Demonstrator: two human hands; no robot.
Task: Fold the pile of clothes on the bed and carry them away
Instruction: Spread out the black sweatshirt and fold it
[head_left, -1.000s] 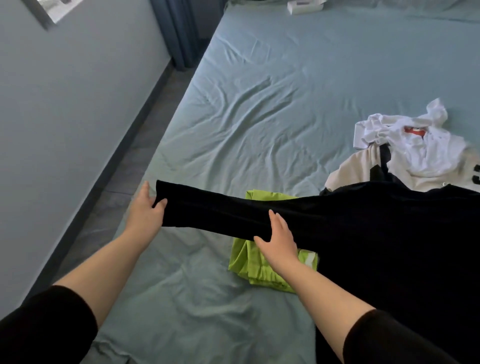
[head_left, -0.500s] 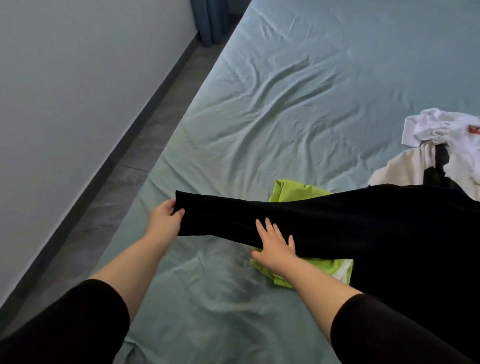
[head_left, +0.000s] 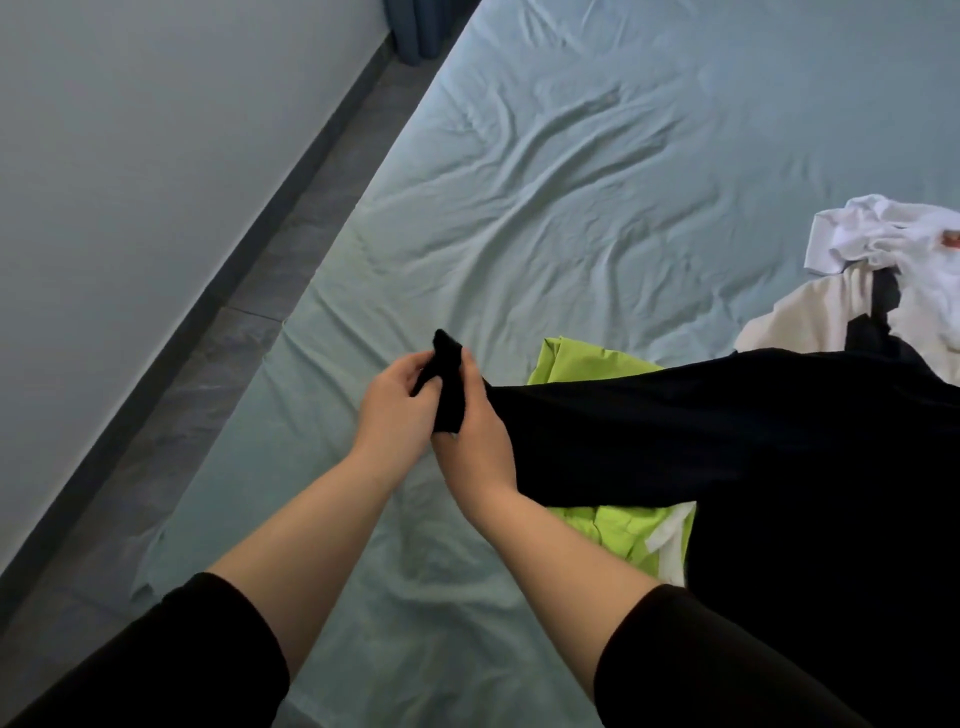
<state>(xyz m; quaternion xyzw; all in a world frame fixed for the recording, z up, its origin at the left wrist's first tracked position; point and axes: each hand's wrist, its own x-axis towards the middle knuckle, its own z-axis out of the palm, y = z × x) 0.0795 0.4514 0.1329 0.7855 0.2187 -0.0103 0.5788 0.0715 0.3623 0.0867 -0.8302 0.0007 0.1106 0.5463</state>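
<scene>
My left hand (head_left: 395, 405) and right hand (head_left: 472, 441) meet near the left edge of the bed (head_left: 571, 182), each grip pinching the end of the black garment (head_left: 675, 441). It trails right over a green garment (head_left: 576, 364) lying on the sheet. Crumpled white clothes (head_left: 883, 239) sit at the far right. Wrinkled sheet lies open beyond. A strip of floor (head_left: 249, 322) runs between bed and wall (head_left: 130, 156).

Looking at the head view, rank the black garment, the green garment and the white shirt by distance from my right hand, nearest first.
1. The black garment: gripped in the right hand itself.
2. The green garment: on the bed just right of that hand, partly under the black one.
3. The white shirt: crumpled at the far right edge.
</scene>
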